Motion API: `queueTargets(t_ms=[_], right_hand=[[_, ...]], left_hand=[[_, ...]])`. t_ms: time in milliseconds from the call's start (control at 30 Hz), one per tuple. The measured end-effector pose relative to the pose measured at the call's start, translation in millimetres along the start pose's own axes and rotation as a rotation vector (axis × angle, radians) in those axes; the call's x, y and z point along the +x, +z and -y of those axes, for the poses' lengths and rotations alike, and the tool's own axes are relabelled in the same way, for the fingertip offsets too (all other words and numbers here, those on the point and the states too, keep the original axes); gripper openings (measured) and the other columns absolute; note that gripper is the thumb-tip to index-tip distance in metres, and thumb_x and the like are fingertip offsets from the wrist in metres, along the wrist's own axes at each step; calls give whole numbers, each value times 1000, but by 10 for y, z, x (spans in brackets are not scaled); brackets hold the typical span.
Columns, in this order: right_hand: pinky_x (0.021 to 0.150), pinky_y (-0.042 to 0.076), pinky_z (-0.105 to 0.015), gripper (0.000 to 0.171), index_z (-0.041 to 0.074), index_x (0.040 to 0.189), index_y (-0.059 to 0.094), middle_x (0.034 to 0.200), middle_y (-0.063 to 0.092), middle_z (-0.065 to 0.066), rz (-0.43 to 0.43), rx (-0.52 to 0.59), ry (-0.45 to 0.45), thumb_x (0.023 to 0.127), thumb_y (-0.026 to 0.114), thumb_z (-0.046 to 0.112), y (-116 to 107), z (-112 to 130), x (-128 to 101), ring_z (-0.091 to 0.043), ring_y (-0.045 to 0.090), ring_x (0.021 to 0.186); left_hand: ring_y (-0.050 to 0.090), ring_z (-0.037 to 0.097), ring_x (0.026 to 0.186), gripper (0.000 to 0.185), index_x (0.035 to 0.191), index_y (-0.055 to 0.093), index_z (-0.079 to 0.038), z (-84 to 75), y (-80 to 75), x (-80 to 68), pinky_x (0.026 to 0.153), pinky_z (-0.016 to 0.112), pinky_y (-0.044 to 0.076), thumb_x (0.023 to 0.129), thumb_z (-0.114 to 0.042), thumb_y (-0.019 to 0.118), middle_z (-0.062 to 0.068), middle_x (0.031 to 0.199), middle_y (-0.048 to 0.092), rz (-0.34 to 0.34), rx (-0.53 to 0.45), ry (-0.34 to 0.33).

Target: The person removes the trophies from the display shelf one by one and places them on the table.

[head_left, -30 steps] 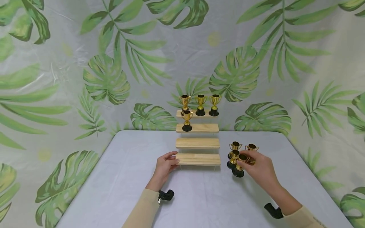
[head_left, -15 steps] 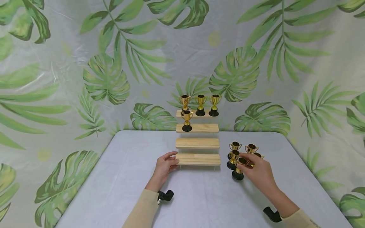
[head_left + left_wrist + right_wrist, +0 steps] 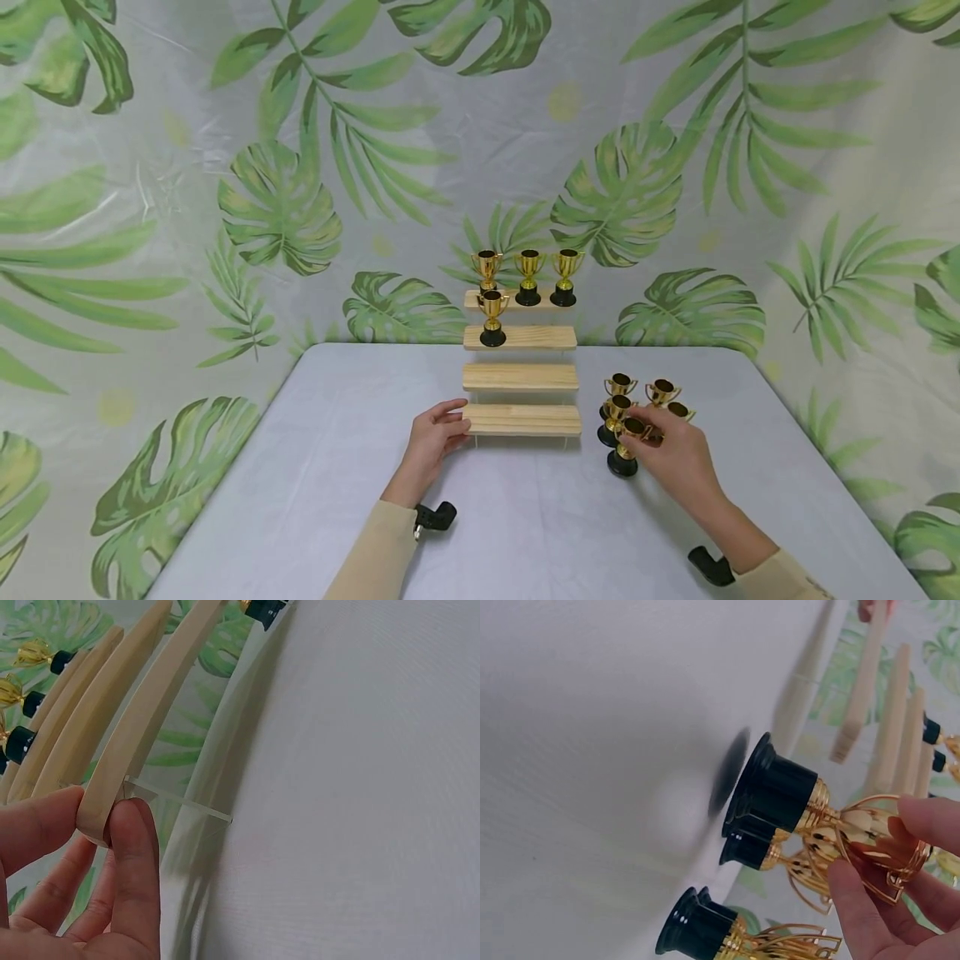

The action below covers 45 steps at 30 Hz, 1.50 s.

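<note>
A wooden stepped stand [image 3: 521, 377] rises at the table's middle. Three gold trophies [image 3: 528, 275] with black bases stand on its top step and one [image 3: 492, 316] on the step below. My left hand [image 3: 435, 440] grips the left end of the lowest step [image 3: 112, 780], thumb and fingers pinching the wood. My right hand [image 3: 671, 454] pinches the cup of a gold trophy [image 3: 625, 446] beside a cluster of several trophies [image 3: 637, 400] to the stand's right. In the right wrist view the held trophy [image 3: 810, 806] has its black base lifted slightly off the table.
The white table [image 3: 525, 517] meets a leaf-print backdrop [image 3: 300, 167] behind the stand. The table's right edge runs close past the trophy cluster.
My right hand has drawn the held trophy slightly toward me and to the left, out of the cluster. My left hand has stayed on the stand.
</note>
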State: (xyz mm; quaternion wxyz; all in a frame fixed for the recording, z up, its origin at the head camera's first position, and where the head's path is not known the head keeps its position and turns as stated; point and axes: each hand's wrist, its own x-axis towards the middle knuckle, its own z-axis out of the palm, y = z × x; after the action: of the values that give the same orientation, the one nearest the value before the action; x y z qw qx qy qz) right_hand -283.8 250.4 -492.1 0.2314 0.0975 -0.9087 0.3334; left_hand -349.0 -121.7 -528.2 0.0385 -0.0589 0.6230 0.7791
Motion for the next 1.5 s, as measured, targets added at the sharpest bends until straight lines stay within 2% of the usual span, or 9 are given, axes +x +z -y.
queueTargets(t_ms=[400, 767, 1067, 1333, 1500], right_hand=[[61, 53, -26, 45, 12, 121, 72, 85, 65, 4, 44, -16, 19, 79, 87, 17, 20, -35, -50, -12, 61, 73], [65, 56, -26, 51, 14, 127, 69, 95, 66, 2, 92, -1, 71, 80, 87, 21, 19, -13, -130, -14, 66, 77], [63, 55, -25, 44, 13, 120, 73, 89, 66, 4, 57, 3, 50, 78, 88, 18, 38, 31, -113, -12, 64, 76], [63, 54, -28, 44, 13, 120, 73, 87, 65, 6, 49, -18, 62, 78, 88, 18, 28, 30, -112, -11, 63, 74], [68, 57, -35, 48, 14, 122, 71, 96, 69, 0, 39, -25, 51, 79, 88, 23, -28, 44, -93, -18, 67, 81]], left_hand=[[67, 17, 84, 50, 134, 61, 2, 21, -56, -20, 79, 33, 60, 85, 3, 74, 11, 101, 65, 29, 1, 16], [69, 19, 87, 52, 136, 60, 2, 60, -98, -37, 82, 34, 59, 86, 3, 74, 13, 105, 67, 40, -22, 11], [69, 19, 87, 53, 136, 59, 2, 47, -86, -73, 80, 33, 60, 86, 4, 74, 13, 104, 68, 25, -29, 25], [69, 19, 91, 54, 139, 55, 4, 43, -58, -81, 87, 37, 58, 88, 3, 73, 15, 108, 67, 70, -46, 20], [69, 19, 90, 52, 137, 58, 2, 63, -52, -65, 84, 34, 59, 87, 3, 74, 13, 105, 68, 59, -54, 28]])
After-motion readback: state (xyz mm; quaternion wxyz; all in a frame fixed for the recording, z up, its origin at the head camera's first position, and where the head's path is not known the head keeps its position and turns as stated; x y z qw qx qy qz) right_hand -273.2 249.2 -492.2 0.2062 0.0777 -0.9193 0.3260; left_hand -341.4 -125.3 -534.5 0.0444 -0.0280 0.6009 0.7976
